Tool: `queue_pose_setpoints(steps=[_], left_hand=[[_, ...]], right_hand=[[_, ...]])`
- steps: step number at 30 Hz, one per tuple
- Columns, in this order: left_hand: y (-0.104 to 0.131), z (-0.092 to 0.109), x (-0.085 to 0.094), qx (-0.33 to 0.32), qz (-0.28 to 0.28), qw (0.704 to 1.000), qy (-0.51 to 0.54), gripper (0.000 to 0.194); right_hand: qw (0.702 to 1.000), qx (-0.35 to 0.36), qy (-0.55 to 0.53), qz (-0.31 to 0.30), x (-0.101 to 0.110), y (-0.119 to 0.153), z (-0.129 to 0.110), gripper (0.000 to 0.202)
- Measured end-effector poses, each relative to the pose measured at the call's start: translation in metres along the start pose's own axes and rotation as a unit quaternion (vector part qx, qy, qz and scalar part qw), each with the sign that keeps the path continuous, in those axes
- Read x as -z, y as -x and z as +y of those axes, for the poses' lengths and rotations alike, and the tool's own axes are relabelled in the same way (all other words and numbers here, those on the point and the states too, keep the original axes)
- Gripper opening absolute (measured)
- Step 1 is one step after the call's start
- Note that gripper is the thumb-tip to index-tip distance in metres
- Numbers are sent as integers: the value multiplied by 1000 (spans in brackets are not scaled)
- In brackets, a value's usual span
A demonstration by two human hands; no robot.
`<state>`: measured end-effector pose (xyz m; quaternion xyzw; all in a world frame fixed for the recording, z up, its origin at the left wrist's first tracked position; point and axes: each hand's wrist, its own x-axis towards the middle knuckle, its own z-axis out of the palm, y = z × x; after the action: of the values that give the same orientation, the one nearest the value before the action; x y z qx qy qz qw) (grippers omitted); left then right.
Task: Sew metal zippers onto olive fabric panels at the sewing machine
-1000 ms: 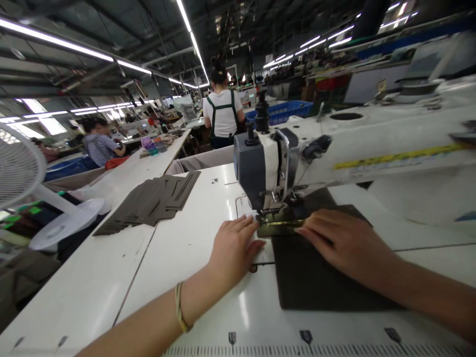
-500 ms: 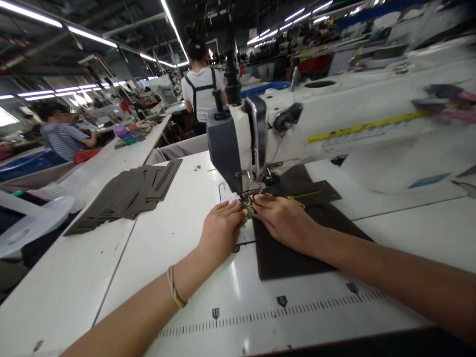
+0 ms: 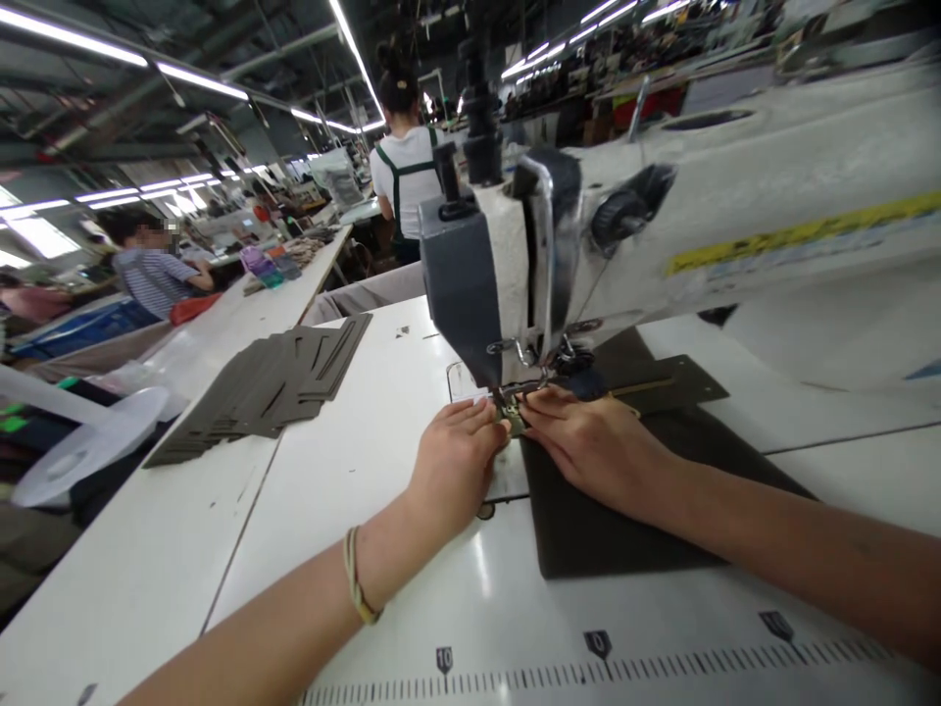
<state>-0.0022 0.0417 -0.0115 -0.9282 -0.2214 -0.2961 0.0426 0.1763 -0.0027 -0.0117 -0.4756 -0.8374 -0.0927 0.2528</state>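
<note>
The sewing machine [image 3: 467,294] stands in front of me, with its needle area low at the centre. Just left of the needle, my left hand [image 3: 456,456] rests with fingers close together and thumb drawn in; what lies under its fingertips is too small to make out. My right hand [image 3: 599,441] bears down on a dark grey-brown panel [image 3: 595,529], its fingertips closed on the panel's edge beside the presser foot. Part of the panel is hidden under that hand and forearm. Behind the right hand lies a dark flap [image 3: 695,378] with small holes.
On the left of the white table [image 3: 353,549] lies a fanned stack of dark cut panels [image 3: 257,387]. A printed ruler scale [image 3: 529,677] runs along the front edge. A white round plastic piece [image 3: 92,446] is at far left. Two people work farther back.
The view has shifted slightly, so the machine and panel appear farther right and larger. Both hands stay by the needle, in nearly the same pose.
</note>
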Motion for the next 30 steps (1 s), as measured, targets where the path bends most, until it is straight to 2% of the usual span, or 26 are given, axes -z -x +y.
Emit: queue_pose_setpoints(steps=[9, 22, 30], left_hand=[[-2, -4, 0, -9, 5, 1000, 6, 14], [-5, -8, 0, 17, -29, 999, -1, 10], [-5, -7, 1, 14, -18, 1000, -5, 11]], right_hand=[[1000, -11, 9, -21, 0, -2, 1, 21], [997, -42, 29, -60, -2, -5, 4, 23], [998, -30, 21, -45, -5, -7, 6, 23]])
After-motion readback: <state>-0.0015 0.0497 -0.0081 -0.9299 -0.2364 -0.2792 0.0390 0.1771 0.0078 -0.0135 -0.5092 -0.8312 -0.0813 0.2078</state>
